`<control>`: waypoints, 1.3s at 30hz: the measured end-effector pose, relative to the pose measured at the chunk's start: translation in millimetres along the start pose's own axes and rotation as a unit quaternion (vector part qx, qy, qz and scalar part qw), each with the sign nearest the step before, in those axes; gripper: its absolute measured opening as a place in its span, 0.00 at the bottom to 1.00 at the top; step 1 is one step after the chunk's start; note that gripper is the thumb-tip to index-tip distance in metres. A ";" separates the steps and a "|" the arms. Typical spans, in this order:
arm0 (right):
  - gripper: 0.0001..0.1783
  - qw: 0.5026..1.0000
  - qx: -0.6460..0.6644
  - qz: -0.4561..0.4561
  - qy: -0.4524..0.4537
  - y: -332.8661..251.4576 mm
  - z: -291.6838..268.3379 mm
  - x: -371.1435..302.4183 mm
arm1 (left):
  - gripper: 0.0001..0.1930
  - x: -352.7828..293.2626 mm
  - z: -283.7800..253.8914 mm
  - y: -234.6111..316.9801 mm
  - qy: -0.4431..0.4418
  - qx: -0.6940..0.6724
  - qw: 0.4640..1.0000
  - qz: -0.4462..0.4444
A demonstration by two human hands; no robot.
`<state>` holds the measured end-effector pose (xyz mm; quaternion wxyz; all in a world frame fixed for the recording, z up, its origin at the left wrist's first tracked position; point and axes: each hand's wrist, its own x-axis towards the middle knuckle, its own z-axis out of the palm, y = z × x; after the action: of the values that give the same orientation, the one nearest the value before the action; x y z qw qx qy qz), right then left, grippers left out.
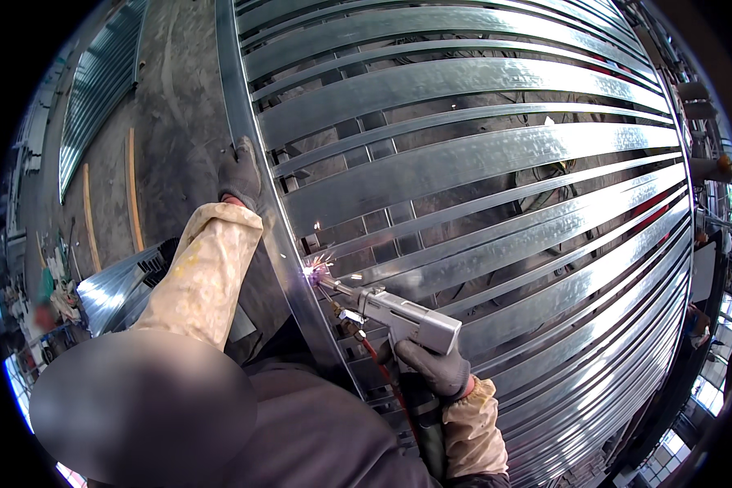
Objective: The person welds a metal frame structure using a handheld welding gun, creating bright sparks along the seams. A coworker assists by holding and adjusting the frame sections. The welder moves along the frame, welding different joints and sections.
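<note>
The grey metal welding gun [419, 319] sits at five o'clock from centre, the gloved right hand [439, 370] curled round its handle. Its nozzle points to ten o'clock, throwing sparks [319, 270] at the slatted metal frame [464, 149]. Toward eleven, the gloved left hand [240, 175] rests by the frame's edge; its finger closure I cannot tell.
</note>
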<state>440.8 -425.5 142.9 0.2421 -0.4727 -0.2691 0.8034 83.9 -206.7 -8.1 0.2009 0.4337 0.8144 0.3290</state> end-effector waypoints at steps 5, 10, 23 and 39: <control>0.18 0.999 -0.004 -0.031 0.013 4.0 0.9 -14.6 | 0.29 -5.3 1.0 5.4 0.001 -0.043 0.999 0.025; 0.15 0.998 -0.053 -0.021 0.000 16.8 -8.3 -21.4 | 0.30 6.6 1.9 -5.8 -0.029 0.001 1.000 -0.012; 0.15 0.998 -0.061 -0.013 0.000 25.4 -15.2 -17.3 | 0.31 3.2 -0.3 10.5 -0.006 0.123 0.992 -0.022; 0.13 0.997 -0.066 -0.027 0.016 28.4 -11.8 -19.4 | 0.35 6.9 3.0 10.8 0.004 0.143 0.989 -0.026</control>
<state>456.0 -456.5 131.6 0.2363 -0.4934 -0.3298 0.7694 88.2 -195.4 -2.8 0.1422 0.4350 0.8650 0.2055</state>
